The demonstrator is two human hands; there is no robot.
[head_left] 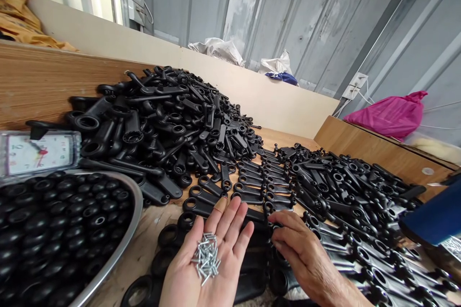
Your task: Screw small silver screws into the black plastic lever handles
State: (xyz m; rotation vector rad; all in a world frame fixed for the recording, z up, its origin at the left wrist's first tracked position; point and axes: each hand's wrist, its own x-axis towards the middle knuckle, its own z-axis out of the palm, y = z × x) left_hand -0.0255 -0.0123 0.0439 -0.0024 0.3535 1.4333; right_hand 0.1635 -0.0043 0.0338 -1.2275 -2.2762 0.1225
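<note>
My left hand (216, 259) lies palm up with its fingers stretched out. A small heap of silver screws (207, 258) rests in its palm. My right hand (306, 254) is at the rows of black crank handles (248, 278), just right of my left hand. Its thumb and fingers are bent toward each other at a handle's end; whether something small sits between the fingertips is hidden. More crank handles (250, 186) lie side by side in rows beyond both hands, their ring ends showing.
A large pile of black handles (180, 110) rises behind, with another pile (342, 177) to the right. At left are a metal bowl (135, 201) of black knobs (72, 230) and a clock (41, 151). A blue object (435, 216) stands at right; a pink bag (389, 115) lies behind.
</note>
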